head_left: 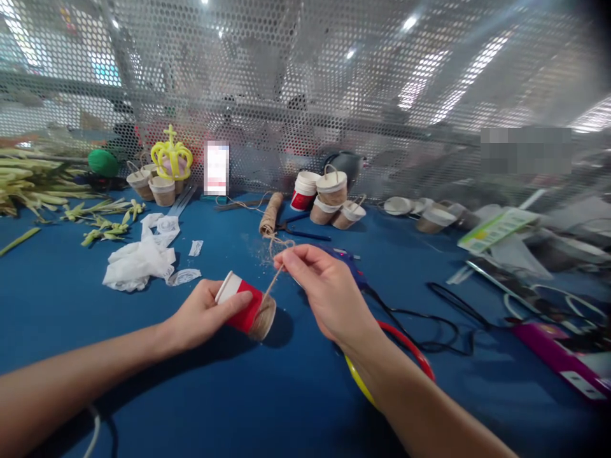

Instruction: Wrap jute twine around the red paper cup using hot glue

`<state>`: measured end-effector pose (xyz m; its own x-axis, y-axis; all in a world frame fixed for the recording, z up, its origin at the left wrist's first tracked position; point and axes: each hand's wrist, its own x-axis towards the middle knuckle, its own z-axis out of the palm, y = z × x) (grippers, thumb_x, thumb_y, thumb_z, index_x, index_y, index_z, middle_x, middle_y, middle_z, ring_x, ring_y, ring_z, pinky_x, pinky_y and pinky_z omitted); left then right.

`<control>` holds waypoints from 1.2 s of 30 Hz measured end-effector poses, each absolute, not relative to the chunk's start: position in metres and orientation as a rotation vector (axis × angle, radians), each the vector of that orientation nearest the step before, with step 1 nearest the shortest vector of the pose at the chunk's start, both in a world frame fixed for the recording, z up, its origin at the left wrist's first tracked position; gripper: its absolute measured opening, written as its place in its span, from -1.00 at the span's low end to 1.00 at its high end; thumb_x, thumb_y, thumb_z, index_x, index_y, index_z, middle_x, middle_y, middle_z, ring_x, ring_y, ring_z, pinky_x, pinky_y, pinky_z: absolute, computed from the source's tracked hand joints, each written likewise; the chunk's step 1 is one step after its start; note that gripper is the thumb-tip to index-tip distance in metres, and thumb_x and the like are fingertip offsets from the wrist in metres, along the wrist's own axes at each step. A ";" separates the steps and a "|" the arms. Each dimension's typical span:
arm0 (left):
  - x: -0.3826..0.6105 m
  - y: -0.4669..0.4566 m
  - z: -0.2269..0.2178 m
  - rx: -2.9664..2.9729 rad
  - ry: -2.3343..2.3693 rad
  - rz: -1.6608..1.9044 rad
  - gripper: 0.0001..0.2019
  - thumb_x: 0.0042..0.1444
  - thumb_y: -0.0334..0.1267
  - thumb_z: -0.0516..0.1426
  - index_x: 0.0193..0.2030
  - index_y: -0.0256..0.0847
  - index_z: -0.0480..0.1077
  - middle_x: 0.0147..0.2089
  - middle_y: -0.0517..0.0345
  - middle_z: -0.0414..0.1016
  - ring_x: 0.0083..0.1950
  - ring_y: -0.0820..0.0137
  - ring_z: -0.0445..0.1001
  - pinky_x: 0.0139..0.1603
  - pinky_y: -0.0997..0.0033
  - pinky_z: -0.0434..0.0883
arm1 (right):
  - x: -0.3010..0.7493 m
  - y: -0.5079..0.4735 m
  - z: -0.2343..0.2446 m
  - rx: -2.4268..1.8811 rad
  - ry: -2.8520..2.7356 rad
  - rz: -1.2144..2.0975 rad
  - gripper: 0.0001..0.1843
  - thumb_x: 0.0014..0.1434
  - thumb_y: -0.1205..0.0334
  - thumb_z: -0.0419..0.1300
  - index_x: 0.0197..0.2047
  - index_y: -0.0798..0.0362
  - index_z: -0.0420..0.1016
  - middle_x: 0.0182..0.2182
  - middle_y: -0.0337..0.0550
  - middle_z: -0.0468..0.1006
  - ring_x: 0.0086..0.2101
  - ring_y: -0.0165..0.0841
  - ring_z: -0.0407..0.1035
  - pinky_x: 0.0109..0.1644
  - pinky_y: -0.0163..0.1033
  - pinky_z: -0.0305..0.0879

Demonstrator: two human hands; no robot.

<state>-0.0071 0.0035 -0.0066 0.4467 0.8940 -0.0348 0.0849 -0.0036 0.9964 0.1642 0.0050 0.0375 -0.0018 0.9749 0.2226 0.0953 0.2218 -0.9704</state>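
A red and white paper cup (249, 304) lies tilted in my left hand (203, 312), its rim toward the upper left. Brown twine is wound around the base end of the cup. My right hand (322, 283) pinches the twine (273, 280) and holds it taut up from the cup. Beyond the fingers the strand loops back to a twine roll (271, 214) on the blue table. Partly hidden behind my right hand is a blue tool with a black cord, perhaps a glue gun (353, 267).
Pliers (305, 234) lie beside the roll. Twine-wrapped cups (329, 197) stand at the back, others (162, 189) at left near a yellow crown (172, 156). Crumpled white material (138, 264) lies left. Red and yellow handles (410, 346) sit under my right forearm. A purple power strip (558, 359) is at right.
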 end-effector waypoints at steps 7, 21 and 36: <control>-0.005 0.003 -0.006 1.315 0.914 0.811 -0.69 -0.05 -0.09 0.12 -0.55 -0.35 0.33 -0.64 0.28 0.21 -0.61 0.60 0.09 -0.61 0.61 0.11 | 0.166 0.006 0.033 -1.147 -1.419 0.929 -0.85 0.05 0.15 0.14 -0.42 0.06 0.41 -0.45 -0.21 0.50 -0.37 -0.41 0.37 -0.20 -0.27 0.27; -0.007 0.003 -0.005 1.290 0.913 0.798 -0.70 -0.05 -0.11 0.12 -0.58 -0.35 0.28 -0.64 0.29 0.19 -0.60 0.61 0.07 -0.61 0.62 0.09 | 0.167 0.008 0.032 -1.210 -1.468 0.870 -0.83 0.07 0.15 0.12 -0.44 0.07 0.39 -0.46 -0.22 0.48 -0.39 -0.42 0.35 -0.24 -0.29 0.24; -0.009 -0.004 -0.001 1.496 0.857 0.860 -0.64 0.00 -0.15 0.07 -0.71 -0.29 0.16 -0.70 0.32 0.02 -0.64 0.62 -0.07 -0.68 0.60 -0.01 | 0.166 0.010 0.026 -1.291 -1.566 0.865 -0.79 0.09 0.14 0.07 -0.44 0.09 0.39 -0.46 -0.20 0.48 -0.39 -0.40 0.35 -0.26 -0.29 0.23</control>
